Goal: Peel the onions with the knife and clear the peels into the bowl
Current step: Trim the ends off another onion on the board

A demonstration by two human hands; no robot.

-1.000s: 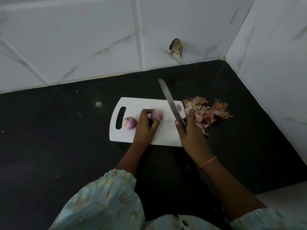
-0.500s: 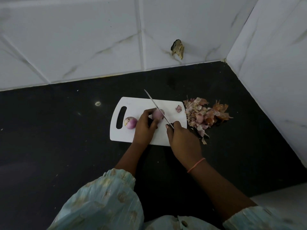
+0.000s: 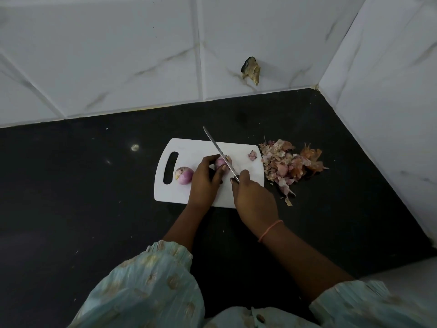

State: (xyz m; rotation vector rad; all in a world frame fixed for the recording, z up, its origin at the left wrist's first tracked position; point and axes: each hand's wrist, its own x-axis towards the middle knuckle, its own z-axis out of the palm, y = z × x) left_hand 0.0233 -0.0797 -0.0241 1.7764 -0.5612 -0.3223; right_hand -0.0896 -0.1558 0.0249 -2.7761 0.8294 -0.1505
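A white cutting board (image 3: 189,195) lies on the black counter. My left hand (image 3: 205,179) grips a small purple onion (image 3: 220,163) against the board. My right hand (image 3: 254,200) holds a knife (image 3: 218,151) by its hidden handle, and the blade lies across the right end of that onion, tip pointing away and to the left. A second purple onion (image 3: 184,175) sits loose near the board's handle slot. A small cut piece (image 3: 252,155) lies at the board's right edge. No bowl is in view.
A heap of dry onion peels (image 3: 288,165) lies on the black counter (image 3: 71,197) just right of the board. White tiled walls (image 3: 142,55) close in behind and on the right, meeting in a corner. A chipped hole (image 3: 251,70) marks the back wall.
My right hand has swung the knife leftward from beside the peel heap and set its blade on the onion under my left hand. The left hand has stayed on that onion.
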